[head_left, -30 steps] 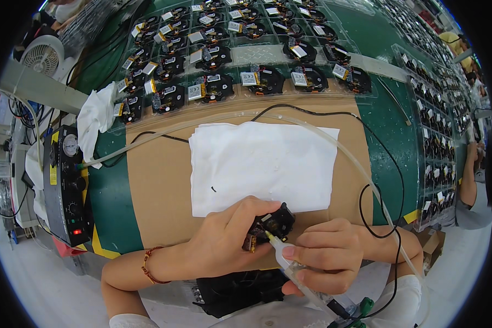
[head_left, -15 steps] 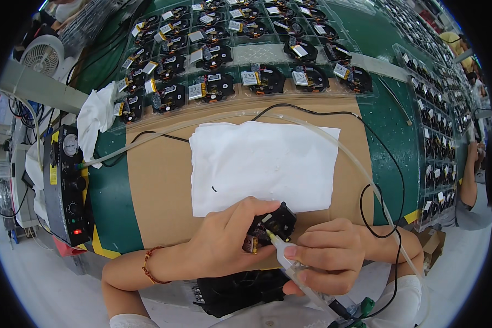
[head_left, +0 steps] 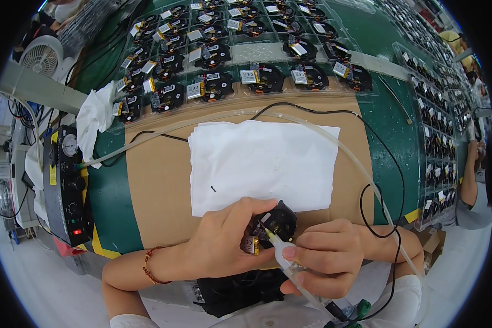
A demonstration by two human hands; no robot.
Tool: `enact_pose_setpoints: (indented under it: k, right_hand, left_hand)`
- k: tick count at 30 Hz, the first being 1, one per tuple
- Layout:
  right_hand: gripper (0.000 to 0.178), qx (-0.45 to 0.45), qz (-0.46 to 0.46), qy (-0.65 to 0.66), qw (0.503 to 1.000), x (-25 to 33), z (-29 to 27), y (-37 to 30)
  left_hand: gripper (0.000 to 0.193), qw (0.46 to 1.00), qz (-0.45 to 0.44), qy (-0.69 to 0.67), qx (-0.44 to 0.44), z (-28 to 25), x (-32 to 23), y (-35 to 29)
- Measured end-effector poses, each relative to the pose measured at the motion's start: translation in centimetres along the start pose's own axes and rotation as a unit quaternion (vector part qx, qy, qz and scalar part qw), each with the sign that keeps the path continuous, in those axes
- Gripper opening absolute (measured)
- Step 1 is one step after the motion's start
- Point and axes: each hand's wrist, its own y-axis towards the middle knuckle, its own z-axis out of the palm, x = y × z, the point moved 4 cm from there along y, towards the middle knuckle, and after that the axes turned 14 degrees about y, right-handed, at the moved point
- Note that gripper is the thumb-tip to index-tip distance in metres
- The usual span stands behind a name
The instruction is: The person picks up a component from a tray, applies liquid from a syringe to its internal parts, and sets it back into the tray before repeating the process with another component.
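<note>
My left hand [head_left: 224, 240] grips a small black round electronic part [head_left: 272, 221] with a yellow-labelled block on its underside, just above the near edge of the brown cardboard mat [head_left: 153, 180]. My right hand [head_left: 325, 257] holds a translucent syringe-like dispenser [head_left: 290, 262] like a pen, its needle tip touching the part's left side. A clear tube [head_left: 366, 169] and a black cable [head_left: 377, 208] run from the dispenser's rear around the mat. A stack of white paper sheets [head_left: 262, 164] lies on the mat just beyond both hands.
Clear trays [head_left: 229, 60] of several identical black parts fill the far side of the green table; more trays [head_left: 437, 136] line the right side. A black control box with a gauge [head_left: 65, 180] stands at left, beside a white rag [head_left: 95, 117] and a small fan [head_left: 41, 54]. Another person's arm [head_left: 470, 175] shows at far right.
The black part has turned slightly in my left hand and the dispenser tip has shifted a little along it. Everything else is still.
</note>
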Motion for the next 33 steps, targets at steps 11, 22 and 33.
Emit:
enact_pose_setpoints:
  k: [11, 22, 33]
  right_hand:
    - [0.04, 0.0, 0.007, 0.013, 1.0, 0.06, -0.21, -0.05]
    - [0.042, -0.007, 0.017, 0.019, 1.0, -0.01, -0.36, -0.04]
    - [0.031, -0.062, 0.019, 0.033, 0.997, -0.2, -0.41, -0.12]
  left_hand:
    - [0.063, 1.0, -0.011, 0.006, -0.007, 0.06, 0.17, -0.05]
    - [0.063, 1.0, -0.011, 0.009, -0.005, -0.04, 0.11, 0.01]
    - [0.063, 1.0, -0.005, 0.014, -0.001, -0.05, 0.08, 0.05]
